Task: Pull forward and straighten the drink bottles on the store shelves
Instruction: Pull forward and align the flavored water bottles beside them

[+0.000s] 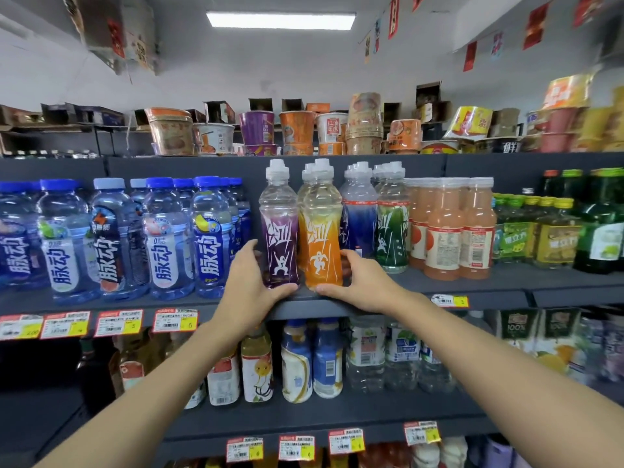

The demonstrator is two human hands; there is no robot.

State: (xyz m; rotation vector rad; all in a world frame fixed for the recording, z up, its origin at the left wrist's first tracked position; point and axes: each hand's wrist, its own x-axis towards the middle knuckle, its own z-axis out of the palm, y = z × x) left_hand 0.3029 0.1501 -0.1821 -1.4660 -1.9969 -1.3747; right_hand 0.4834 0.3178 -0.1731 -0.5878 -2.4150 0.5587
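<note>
A purple-labelled sports drink bottle [279,231] and an orange-labelled one [320,238] stand upright side by side at the front edge of the dark middle shelf [489,292]. My left hand [248,285] grips the purple bottle near its base, thumb under its foot. My right hand [359,282] grips the base of the orange bottle from the right. Behind and to the right stand a blue-labelled bottle [359,217] and a green-labelled bottle [391,228], set further back. More bottles of each kind line up behind the front ones.
Blue-capped water bottles [169,238] fill the shelf to the left. Pink juice bottles [445,228] and green bottles [547,231] stand to the right. Instant noodle cups [297,130] sit on the top shelf. A lower shelf holds more drinks [310,363]; price tags [175,320] line the edges.
</note>
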